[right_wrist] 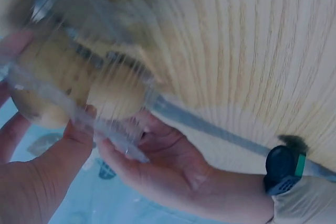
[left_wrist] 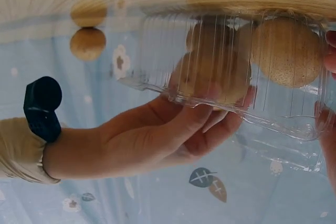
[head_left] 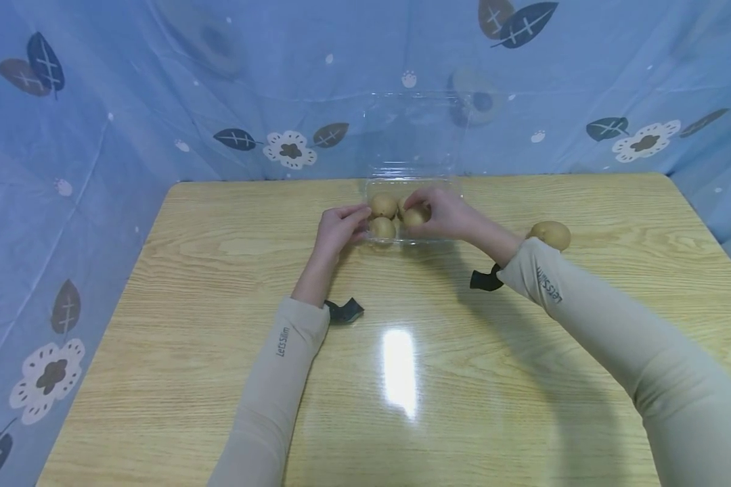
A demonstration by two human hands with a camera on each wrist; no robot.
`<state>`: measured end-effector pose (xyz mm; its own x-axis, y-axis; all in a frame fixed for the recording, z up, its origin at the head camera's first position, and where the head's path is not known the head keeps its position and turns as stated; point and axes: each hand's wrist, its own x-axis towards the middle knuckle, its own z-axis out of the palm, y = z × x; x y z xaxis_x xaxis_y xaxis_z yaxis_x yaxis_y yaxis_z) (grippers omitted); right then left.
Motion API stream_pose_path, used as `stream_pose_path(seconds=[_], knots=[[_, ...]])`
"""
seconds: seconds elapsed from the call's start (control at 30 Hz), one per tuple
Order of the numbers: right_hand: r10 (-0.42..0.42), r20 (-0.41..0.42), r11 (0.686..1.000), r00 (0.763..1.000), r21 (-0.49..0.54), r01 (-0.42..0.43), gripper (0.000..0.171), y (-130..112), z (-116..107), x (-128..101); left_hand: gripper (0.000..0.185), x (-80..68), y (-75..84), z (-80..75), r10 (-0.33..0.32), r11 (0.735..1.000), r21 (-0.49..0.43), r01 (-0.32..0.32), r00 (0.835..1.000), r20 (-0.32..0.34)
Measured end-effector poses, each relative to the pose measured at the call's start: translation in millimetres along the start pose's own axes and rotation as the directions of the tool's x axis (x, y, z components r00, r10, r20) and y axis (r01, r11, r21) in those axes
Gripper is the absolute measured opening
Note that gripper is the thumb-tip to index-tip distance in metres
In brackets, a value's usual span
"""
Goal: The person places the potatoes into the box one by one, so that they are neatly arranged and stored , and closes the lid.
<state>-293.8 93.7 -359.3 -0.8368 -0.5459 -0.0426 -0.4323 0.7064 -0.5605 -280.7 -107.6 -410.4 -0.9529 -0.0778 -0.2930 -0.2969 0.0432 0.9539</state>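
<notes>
Two hands at one clear plastic box [head_left: 411, 177] toward the desk's [head_left: 219, 325] 12 o'clock edge. Left hand [head_left: 340, 228] at the box's 9 o'clock side, fingers [left_wrist: 197, 116] curled around its rim. Three kiwis [head_left: 384, 205] inside. Right hand [head_left: 441, 213] at 3 o'clock, fingers gripping one kiwi in the box. Loose kiwi [head_left: 551, 234] further toward 3 o'clock, well apart.

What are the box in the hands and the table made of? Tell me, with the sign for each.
Box: looks like thin clear ribbed plastic, glossy; the brown fruits show through its wall. Table: seems pale wood or a wood-look laminate, smooth and shiny; grain lines run across it and a lamp glare reflects.
</notes>
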Motion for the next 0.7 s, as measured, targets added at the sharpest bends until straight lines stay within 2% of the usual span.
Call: stream_pose_path(seconds=[0.17,0.5,0.7], knots=[[0.017,-0.006,0.999,1.000,-0.030,-0.017,0.046,2,5,3,0.034,-0.1,0.0,0.2,0.009,1.000,0.011,-0.009,1.000,-0.001],[-0.024,-0.012,0.999,1.000,-0.025,0.024,0.045,3,11,9,0.036,0.3,-1.1,-1.1,-0.001,1.000,0.008,0.001,1.000,-0.001],[-0.065,-0.032,0.996,0.997,-0.060,0.063,0.042,5,13,9,0.036,0.3,-1.6,-1.1,0.013,1.000,0.016,-0.013,1.000,0.003]])
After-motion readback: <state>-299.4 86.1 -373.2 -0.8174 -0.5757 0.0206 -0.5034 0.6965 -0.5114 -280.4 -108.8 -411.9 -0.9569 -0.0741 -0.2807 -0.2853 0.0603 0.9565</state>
